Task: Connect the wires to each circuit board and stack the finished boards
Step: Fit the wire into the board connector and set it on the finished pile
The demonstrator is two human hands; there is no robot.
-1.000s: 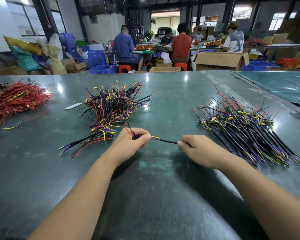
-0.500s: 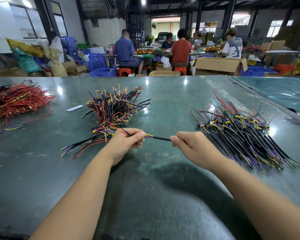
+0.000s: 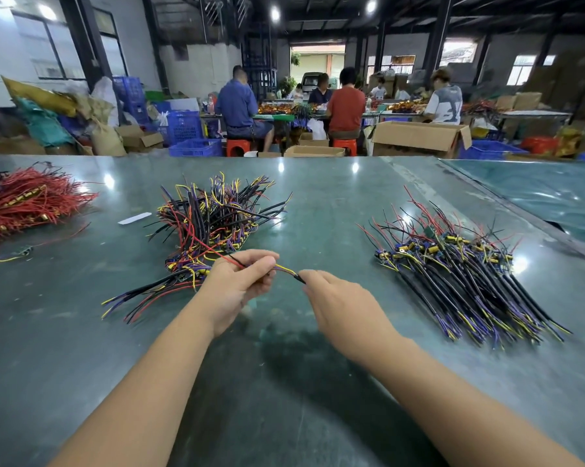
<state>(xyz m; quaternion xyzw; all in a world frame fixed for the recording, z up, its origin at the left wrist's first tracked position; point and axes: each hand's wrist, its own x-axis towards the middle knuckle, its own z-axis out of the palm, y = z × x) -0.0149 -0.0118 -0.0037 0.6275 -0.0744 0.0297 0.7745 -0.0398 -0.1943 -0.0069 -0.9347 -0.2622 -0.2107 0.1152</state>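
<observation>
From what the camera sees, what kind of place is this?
Probably a small electronics assembly workshop: heaps of wired boards on a long green table, other workers seated at benches, cardboard boxes around.

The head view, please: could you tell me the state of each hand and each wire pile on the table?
Left hand: grips a wired piece, fingers curled round it.
Right hand: pinches the black end of that piece.
Wired piece: held above the table between both hands.
Middle pile: loose, tangled heap.
Right pile: laid side by side, wires roughly parallel.
Red wire pile: heaped at the left edge.
</observation>
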